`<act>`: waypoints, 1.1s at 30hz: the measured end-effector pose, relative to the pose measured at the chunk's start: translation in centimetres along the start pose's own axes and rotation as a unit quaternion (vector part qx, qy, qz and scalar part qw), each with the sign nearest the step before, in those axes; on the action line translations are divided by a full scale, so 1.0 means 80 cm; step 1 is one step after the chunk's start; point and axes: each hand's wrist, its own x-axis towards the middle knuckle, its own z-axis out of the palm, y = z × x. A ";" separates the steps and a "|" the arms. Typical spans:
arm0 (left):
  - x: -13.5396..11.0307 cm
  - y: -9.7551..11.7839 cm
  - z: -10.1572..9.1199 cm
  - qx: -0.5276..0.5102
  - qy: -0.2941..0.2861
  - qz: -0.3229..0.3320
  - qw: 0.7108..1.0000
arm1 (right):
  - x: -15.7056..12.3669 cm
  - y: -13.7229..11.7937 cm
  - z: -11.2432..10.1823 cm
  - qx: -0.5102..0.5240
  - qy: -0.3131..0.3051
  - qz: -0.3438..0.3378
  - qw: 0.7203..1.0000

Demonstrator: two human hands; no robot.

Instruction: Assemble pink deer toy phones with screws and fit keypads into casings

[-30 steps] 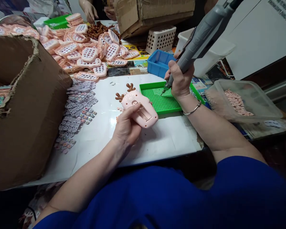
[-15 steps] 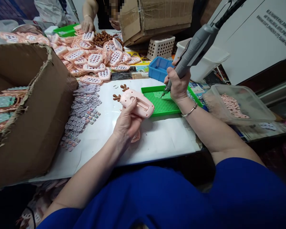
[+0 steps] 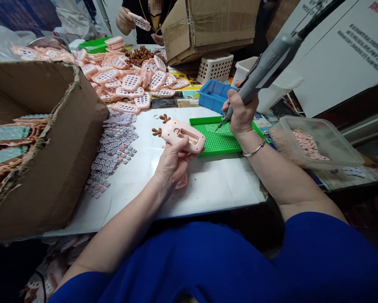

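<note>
My left hand (image 3: 173,162) is closed around a pink plastic toy phone (image 3: 181,130) with brown antlers, its back up and the battery compartment uncovered. The thumb lies along the compartment's edge. In my right hand (image 3: 243,113) a grey electric screwdriver (image 3: 264,67) slants down to the left, its bit above a green perforated tray (image 3: 218,145). Small silvery screws lie toward the tray's right side, partly behind my wrist. Bit and toy phone are apart. Another pink piece (image 3: 182,182) shows on the white table sheet (image 3: 220,181) below my left hand.
A cardboard box (image 3: 78,139) with pink parts stands at the left, beside rows of small printed keys (image 3: 114,147). Pink shells (image 3: 132,83) are heaped behind. A blue bin (image 3: 212,96) and a clear tub (image 3: 321,143) stand right. A co-worker's hand (image 3: 125,20) holds a shell across the table.
My left thumb has slid down toward the lower edge of the battery compartment, baring more of it. The screwdriver has shifted slightly right. The co-worker has lifted a pink shell from the heap.
</note>
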 end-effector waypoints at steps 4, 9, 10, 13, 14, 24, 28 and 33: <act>0.002 -0.003 -0.003 0.013 0.011 0.007 1.000 | -0.003 -0.057 0.015 0.053 0.020 -0.030 0.998; 0.006 -0.007 -0.004 0.012 0.022 -0.001 1.000 | -0.035 -0.127 0.038 0.133 -0.027 -0.032 0.990; 0.006 -0.007 -0.003 0.011 0.022 -0.002 1.000 | -0.042 -0.134 0.041 0.139 -0.033 -0.033 0.989; 0.006 -0.007 -0.003 0.011 0.017 -0.005 1.000 | -0.054 -0.137 0.046 0.112 -0.031 -0.025 0.993; 0.006 -0.007 -0.002 0.012 0.017 -0.007 1.000 | -0.055 -0.134 0.046 0.088 -0.031 -0.020 0.995; 0.005 -0.008 -0.002 0.010 0.022 -0.003 1.000 | -0.055 -0.119 0.044 0.045 -0.045 -0.039 0.997; 0.005 -0.008 -0.002 0.012 0.011 -0.003 1.000 | -0.061 -0.119 0.047 0.088 -0.059 -0.031 0.994; 0.001 -0.009 -0.003 0.035 0.021 0.015 0.999 | -0.068 -0.109 0.047 0.121 -0.088 -0.033 0.988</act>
